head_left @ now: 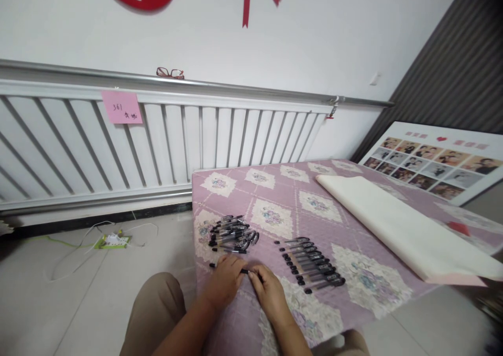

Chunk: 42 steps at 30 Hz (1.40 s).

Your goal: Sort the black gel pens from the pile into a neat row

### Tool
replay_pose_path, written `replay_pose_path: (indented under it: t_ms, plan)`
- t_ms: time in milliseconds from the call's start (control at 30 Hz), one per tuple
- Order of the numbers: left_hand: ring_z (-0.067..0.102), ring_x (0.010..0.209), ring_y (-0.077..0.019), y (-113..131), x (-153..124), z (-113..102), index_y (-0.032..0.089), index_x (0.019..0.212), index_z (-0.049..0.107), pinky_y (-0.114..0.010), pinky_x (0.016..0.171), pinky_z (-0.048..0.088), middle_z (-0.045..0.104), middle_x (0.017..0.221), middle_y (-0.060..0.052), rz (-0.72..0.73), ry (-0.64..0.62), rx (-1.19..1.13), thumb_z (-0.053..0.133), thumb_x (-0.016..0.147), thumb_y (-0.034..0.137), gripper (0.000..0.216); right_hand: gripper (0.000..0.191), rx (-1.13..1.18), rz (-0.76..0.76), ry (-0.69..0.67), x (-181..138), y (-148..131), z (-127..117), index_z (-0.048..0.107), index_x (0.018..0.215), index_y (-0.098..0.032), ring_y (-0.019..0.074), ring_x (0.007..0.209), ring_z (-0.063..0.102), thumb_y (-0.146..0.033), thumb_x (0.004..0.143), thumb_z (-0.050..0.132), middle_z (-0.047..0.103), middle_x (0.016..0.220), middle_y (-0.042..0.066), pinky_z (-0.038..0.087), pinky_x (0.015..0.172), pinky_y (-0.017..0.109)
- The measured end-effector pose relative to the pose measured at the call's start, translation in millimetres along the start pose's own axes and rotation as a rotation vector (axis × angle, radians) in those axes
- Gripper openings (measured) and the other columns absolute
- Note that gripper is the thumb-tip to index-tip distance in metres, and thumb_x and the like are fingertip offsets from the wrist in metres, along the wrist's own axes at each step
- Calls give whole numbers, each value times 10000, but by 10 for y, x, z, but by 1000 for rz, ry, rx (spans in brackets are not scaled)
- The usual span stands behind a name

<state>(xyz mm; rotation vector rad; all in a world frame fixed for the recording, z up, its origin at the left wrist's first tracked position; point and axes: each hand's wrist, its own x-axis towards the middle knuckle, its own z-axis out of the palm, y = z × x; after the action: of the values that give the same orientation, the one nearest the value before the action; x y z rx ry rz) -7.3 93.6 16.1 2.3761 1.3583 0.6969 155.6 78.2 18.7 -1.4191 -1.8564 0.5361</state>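
Handling: one pen, grasped by left hand and right hand, apparently mid-fitting; next move likely needs straight alignment.

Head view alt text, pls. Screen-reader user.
A person's left hand and right hand hold a dark pen at a table covered with purple floral cloth. Beyond the hands lies a loose heap of pens, with a slanting row of pens to its right. Behind the table, a white radiator lines the wall.
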Motion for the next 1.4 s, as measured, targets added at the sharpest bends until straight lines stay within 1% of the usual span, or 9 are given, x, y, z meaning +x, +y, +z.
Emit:
replay_pose_path:
  t_ms: [100, 267, 400, 600, 800, 1067, 1133, 1267, 1400]
  plan:
    - [506, 1039, -167, 7, 0, -6, 239, 1072, 537, -349, 980, 334, 595, 1049, -8, -12, 1, 13, 432, 868, 111, 262, 211, -12, 5, -9, -1, -1, 5, 638, 789, -222, 190, 774, 614, -308, 868, 463, 662, 796, 39, 462, 709, 288]
    - [485, 1089, -171, -3, -10, 14, 239, 1159, 493, -359, 1008, 317, 577, 1117, -17, 7, -2, 10, 440, 860, 107, 331, 192, 23, 4, -31, 2, 1, 0, 639, 966, -229, 189, 830, 616, -245, 811, 525, 670, 892, 34, 467, 757, 290]
    - [474, 1108, -166, -5, -18, 27, 247, 1190, 474, -354, 1027, 302, 569, 1142, -12, 33, 2, 24, 450, 865, 123, 348, 174, 55, -22, -53, 3, 19, 3, 651, 901, -226, 193, 887, 613, -217, 822, 496, 672, 901, 37, 459, 803, 296]
    - [495, 1075, -199, 20, -26, 6, 261, 1157, 522, -413, 1017, 277, 594, 1116, -27, -52, 100, 143, 476, 895, 207, 271, 164, 133, 51, 44, -16, 38, 2, 642, 894, -213, 192, 857, 620, -267, 848, 493, 679, 887, 45, 468, 784, 287]
    - [504, 1016, -188, 50, -12, -48, 269, 1030, 592, -398, 983, 271, 616, 1007, -2, -70, 18, 173, 432, 931, 233, 191, 210, 170, 76, 66, -12, 57, 1, 647, 842, -205, 188, 787, 625, -345, 863, 491, 685, 822, 41, 476, 737, 276]
    - [515, 996, -169, 19, 0, -38, 271, 989, 609, -364, 965, 260, 625, 989, 9, -49, -5, 141, 424, 938, 226, 197, 387, -21, 76, 82, -18, 102, 51, 577, 637, -214, 185, 649, 583, -433, 901, 397, 619, 651, 24, 441, 625, 278]
    - [518, 998, -170, 3, -1, -17, 273, 996, 604, -366, 971, 257, 625, 992, 14, -52, 19, 124, 434, 934, 225, 187, 363, -3, 78, 85, -21, 97, 43, 618, 711, -212, 194, 708, 605, -426, 901, 396, 651, 718, 34, 458, 674, 287]
    - [523, 989, -174, -8, -5, 2, 277, 993, 600, -366, 960, 274, 625, 990, 16, -52, 45, 104, 436, 932, 225, 183, 303, 137, 135, 125, -32, 97, 20, 613, 1051, -195, 192, 794, 630, -394, 856, 492, 682, 882, 47, 486, 733, 281]
    - [525, 983, -173, 6, -11, -13, 270, 987, 602, -368, 958, 279, 628, 976, 12, -59, 59, 104, 428, 933, 212, 191, 233, 209, 103, 108, -28, 89, -2, 633, 960, -195, 177, 729, 612, -362, 830, 537, 659, 811, 34, 480, 678, 257]
